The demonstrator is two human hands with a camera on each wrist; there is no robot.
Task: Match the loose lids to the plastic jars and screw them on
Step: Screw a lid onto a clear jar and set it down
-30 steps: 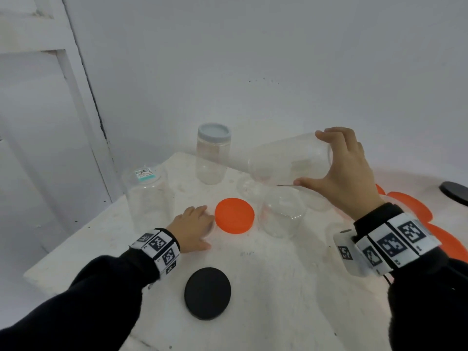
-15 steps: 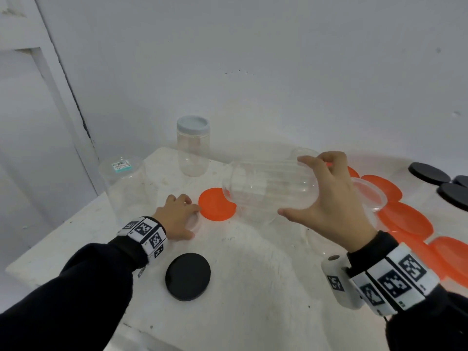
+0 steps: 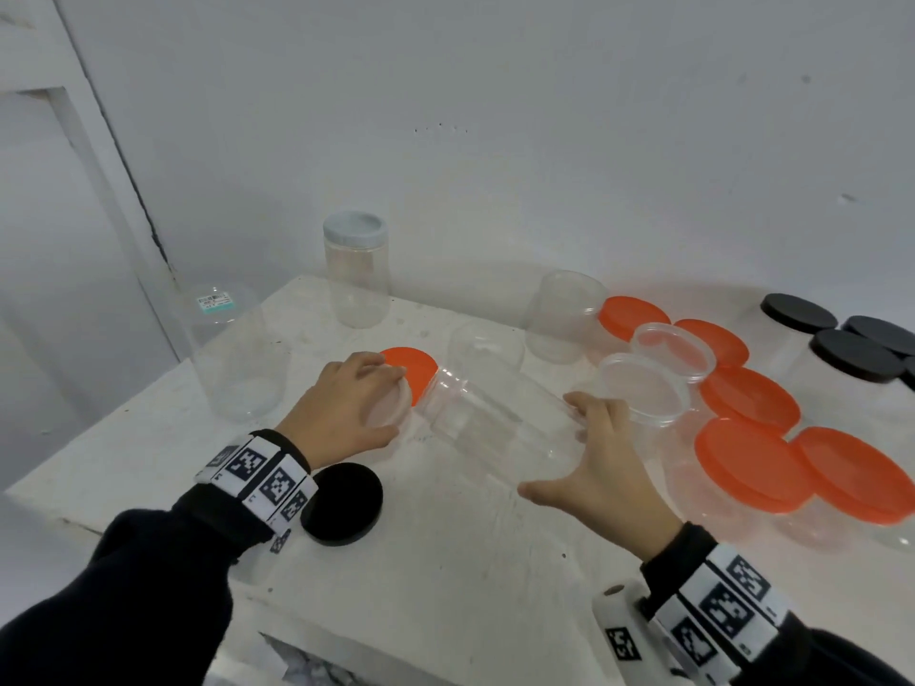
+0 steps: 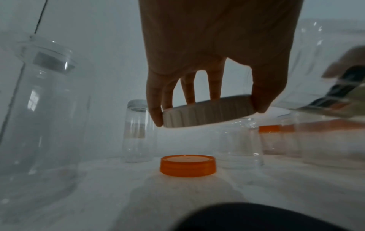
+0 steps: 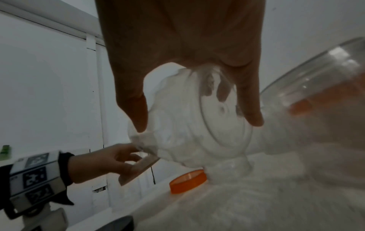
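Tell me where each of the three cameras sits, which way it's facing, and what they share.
Head: worn high, looking forward and down at the table; both sleeves, left hand and right hand show.
Left wrist: looks along the left hand; its fingers grip a clear lid.
Right wrist: looks along the right hand holding the tilted clear jar; the other hand shows too.
Shared: all three see the loose orange lid on the table.

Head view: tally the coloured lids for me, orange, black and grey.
Orange lids: 6
Black lids: 5, one cut off by the frame edge
Grey lid: 1
Total: 12
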